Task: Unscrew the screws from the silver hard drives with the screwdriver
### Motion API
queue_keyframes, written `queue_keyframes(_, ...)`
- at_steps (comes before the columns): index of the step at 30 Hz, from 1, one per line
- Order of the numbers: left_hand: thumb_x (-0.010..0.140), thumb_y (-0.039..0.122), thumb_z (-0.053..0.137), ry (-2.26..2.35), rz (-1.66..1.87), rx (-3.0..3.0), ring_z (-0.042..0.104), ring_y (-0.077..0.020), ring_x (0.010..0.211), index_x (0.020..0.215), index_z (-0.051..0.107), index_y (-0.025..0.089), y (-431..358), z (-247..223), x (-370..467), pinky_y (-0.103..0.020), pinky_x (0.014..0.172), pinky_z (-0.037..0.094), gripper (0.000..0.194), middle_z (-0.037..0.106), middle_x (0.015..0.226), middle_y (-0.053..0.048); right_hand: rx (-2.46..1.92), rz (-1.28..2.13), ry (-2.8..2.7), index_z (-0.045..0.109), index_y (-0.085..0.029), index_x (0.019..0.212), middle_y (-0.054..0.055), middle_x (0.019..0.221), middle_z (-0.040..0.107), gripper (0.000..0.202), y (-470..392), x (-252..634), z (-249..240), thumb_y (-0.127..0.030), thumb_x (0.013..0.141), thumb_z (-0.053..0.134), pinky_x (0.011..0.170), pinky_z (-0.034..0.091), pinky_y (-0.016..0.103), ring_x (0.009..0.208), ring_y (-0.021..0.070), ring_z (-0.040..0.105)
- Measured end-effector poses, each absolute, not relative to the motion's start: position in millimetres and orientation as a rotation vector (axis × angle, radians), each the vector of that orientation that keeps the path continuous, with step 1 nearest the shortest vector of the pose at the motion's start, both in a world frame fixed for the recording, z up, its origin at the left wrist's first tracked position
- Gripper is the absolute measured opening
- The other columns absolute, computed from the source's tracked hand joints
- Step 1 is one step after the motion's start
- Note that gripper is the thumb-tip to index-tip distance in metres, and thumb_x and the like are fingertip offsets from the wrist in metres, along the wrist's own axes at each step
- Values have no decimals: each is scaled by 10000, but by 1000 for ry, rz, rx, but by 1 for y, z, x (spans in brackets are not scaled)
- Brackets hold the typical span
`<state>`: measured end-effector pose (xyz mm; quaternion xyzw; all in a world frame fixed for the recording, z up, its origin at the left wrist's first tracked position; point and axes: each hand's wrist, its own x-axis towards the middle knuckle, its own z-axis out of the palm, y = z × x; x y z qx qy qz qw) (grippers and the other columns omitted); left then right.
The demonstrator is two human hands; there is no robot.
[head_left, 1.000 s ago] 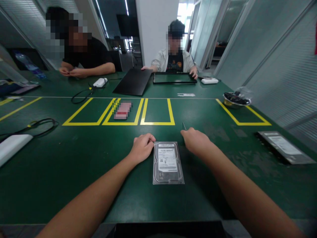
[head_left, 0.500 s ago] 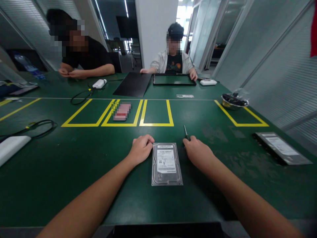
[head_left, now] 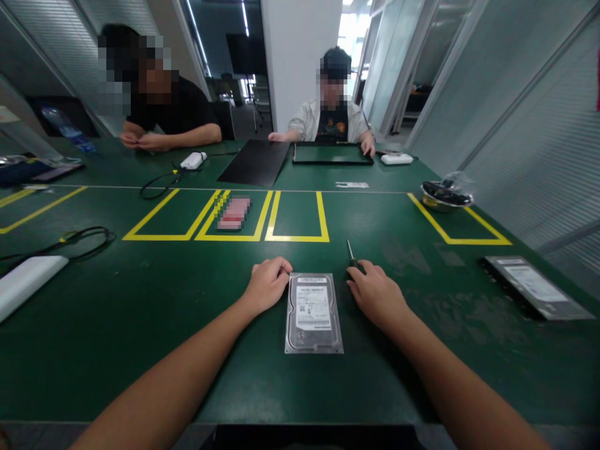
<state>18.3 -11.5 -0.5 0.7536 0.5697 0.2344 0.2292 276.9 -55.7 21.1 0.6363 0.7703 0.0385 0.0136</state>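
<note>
A silver hard drive [head_left: 314, 312] with a white label lies flat on the green table [head_left: 253, 387] between my hands. My left hand [head_left: 269, 284] rests at its upper left corner, fingers curled and pressed together; whether anything is in them is hidden. To the drive's right, my right hand [head_left: 377, 290] rests on the table with its fingers closed over the dark handle of a screwdriver [head_left: 350, 251]. The thin metal shaft points away from me. A gap separates this hand from the drive.
Another drive [head_left: 537, 287] lies at the right. Behind it stands a metal bowl [head_left: 445, 195] with dark items. Yellow tape outlines surround a pink object [head_left: 234, 214]. A white box [head_left: 30, 281] sits at left. Two people sit across, one touching a black frame [head_left: 332, 162].
The view has shifted slightly. My right hand has loosened a little around the screwdriver handle, its fingers lying flatter. My left hand and the drive stay together as before.
</note>
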Motion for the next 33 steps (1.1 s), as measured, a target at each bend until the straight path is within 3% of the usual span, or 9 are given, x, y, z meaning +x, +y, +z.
queue_keyframes(17,822,128,453,1567,690,2066,613,-195,888,876,615,202,-14,-1,17,-315,795,425,185,686,892,-16,2047,105,2453,572,-186,1270,129,1306,554,359,-61,280,26,-354,972,464,856,482,330,1100,249,568)
queue_keyframes(26,796,150,475,1568,1097,1834,579,-158,703,836,600,180,-4,-15,14,-264,669,429,134,633,768,-5,2101,58,2501,608,-191,1220,95,1194,628,350,-60,287,32,-391,965,477,822,500,336,1035,243,616)
queue_keyframes(33,760,137,504,1565,1157,1760,561,-138,642,825,604,177,2,-21,15,-247,630,416,125,610,720,14,2262,30,2339,626,-192,1166,86,1188,643,378,-65,333,44,-463,949,476,839,499,390,1057,280,627)
